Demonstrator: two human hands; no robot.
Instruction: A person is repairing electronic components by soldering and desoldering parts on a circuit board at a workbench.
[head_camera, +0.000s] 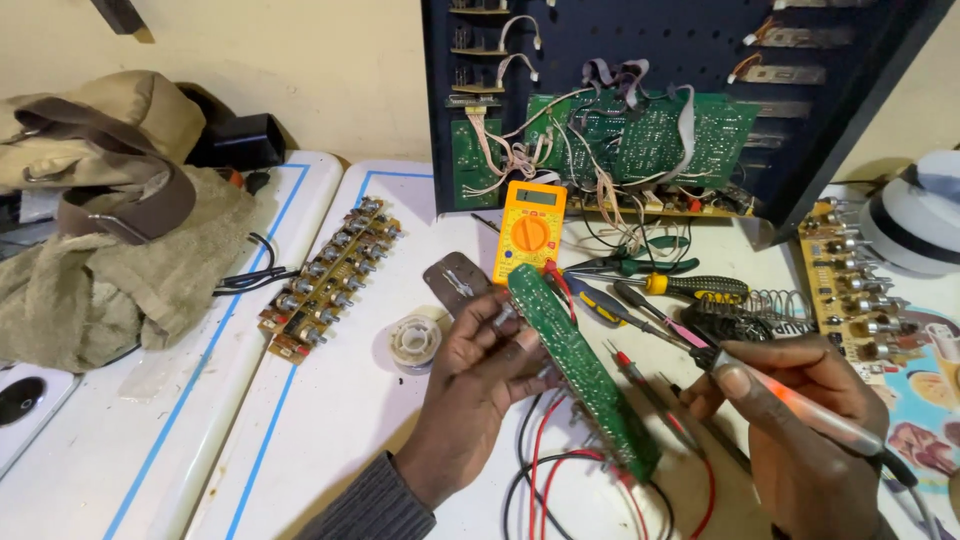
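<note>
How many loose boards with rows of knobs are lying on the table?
2. One knob board lies left of the left hand, beside the solder spool. The other knob board lies at the right edge, above the right hand. More may be out of frame.

Single head-worn camera, looking down and forward over a white workbench (330, 420) from close range. Left hand (478, 368) and right hand (800, 420) are sitting in the lower frame, nearest the lens. Farther off, the view is taking in an opened dark chassis (690, 60) against the back wall.
</note>
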